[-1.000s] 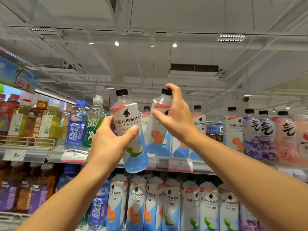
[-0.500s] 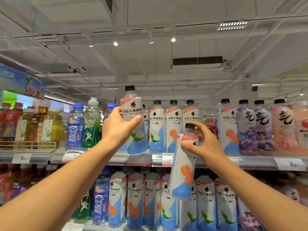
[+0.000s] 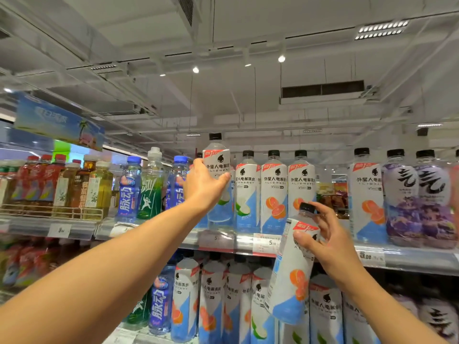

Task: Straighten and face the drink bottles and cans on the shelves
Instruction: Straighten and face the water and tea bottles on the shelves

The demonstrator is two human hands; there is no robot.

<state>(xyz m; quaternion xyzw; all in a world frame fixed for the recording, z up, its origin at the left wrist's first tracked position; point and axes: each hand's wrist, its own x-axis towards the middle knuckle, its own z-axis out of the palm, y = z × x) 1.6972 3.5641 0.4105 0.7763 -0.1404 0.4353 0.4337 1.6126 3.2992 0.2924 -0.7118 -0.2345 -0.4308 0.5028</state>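
1 coconut electrolyte bottle (image 3: 218, 180) is gripped upright by the left hand (image 3: 202, 186) at the top shelf (image 3: 409, 259); 1 grapefruit bottle (image 3: 291, 271), tilted below, is pinched near its neck by the right hand (image 3: 327, 240). Full and probably slippery, each is best held mid-label.

Only one view here, a wide head cam, tilted up more than down, so the ceiling (image 3: 248, 26) fills the top half. It faces the drink shelf (image 3: 409, 259) square-on from arm's reach, with both forearms coming in from the bottom corners. The shelf's left end bends away from lens warp.
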